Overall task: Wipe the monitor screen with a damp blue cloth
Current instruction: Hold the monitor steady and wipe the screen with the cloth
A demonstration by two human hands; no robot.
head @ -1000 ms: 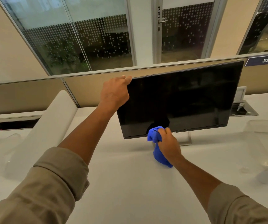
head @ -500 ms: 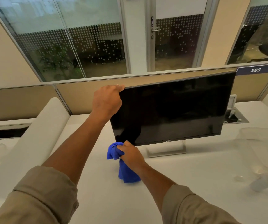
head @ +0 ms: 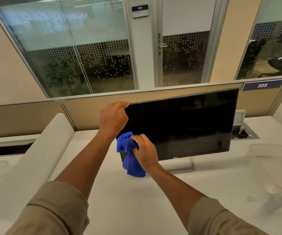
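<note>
On the white desk (head: 136, 200), seen from the head camera, a dark, switched-off monitor (head: 187, 122) stood on its pale stand (head: 181, 165), tilted so that its left side sat nearer the person. Its bezel carried a small logo at the bottom centre.

At the monitor's upper left corner, the left hand (head: 113, 117) gripped the frame, fingers curled over the top edge and the back of the hand facing the camera. Lower down, the right hand (head: 144, 152) clutched the blue cloth (head: 130, 155), its fingers curled round the bunched fabric and pressing it against the lower left part of the screen. A loose tail of the cloth hung below the bottom bezel toward the desk. Both forearms were bare, with beige sleeves rolled up near the elbows.

Behind the monitor ran a tan partition (head: 89, 112) bearing a blue number plate (head: 262, 85) marked 385. Beyond it stood frosted, dotted glass walls and a glass door (head: 184, 48) with a handle. Right of the screen, an open cable hatch (head: 243, 133) was set into the desk, and a clear plastic container (head: 271, 160) sat nearer the desk's right edge.
</note>
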